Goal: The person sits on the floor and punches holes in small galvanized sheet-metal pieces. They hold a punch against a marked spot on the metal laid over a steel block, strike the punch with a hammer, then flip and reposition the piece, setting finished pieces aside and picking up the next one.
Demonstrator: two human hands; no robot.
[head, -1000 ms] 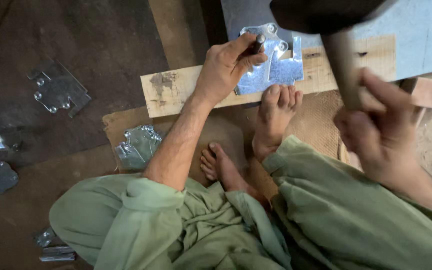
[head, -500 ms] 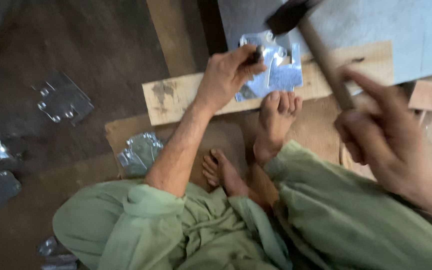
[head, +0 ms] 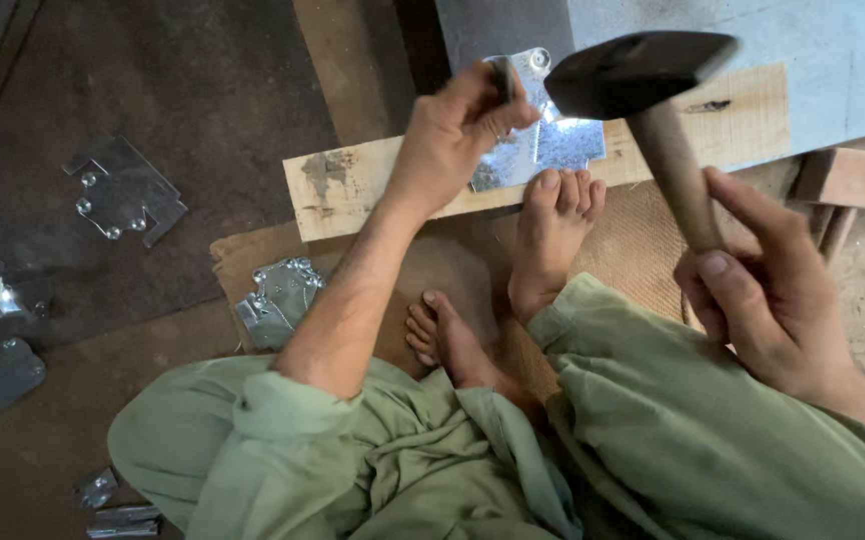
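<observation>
Left hand (head: 452, 135): fingers pinch small metal punch (head: 503, 78) upright on shiny metal plate (head: 542, 140), steadying it for blow. Plate just beyond fingertips, on wooden plank (head: 352, 185), toes (head: 567, 185) pinning edge. Right hand (head: 762, 300): fingers wrapped round hammer (head: 642, 70) handle, head poised above punch.

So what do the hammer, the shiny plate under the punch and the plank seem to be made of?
Hammer: dark, dull head, likely steel; pale brown handle with visible grain, apparently wood. Plate: thin sheet metal, bright mottled sheen, possibly galvanised. Plank: raw, unfinished wood, pale with grain and stains.
</observation>
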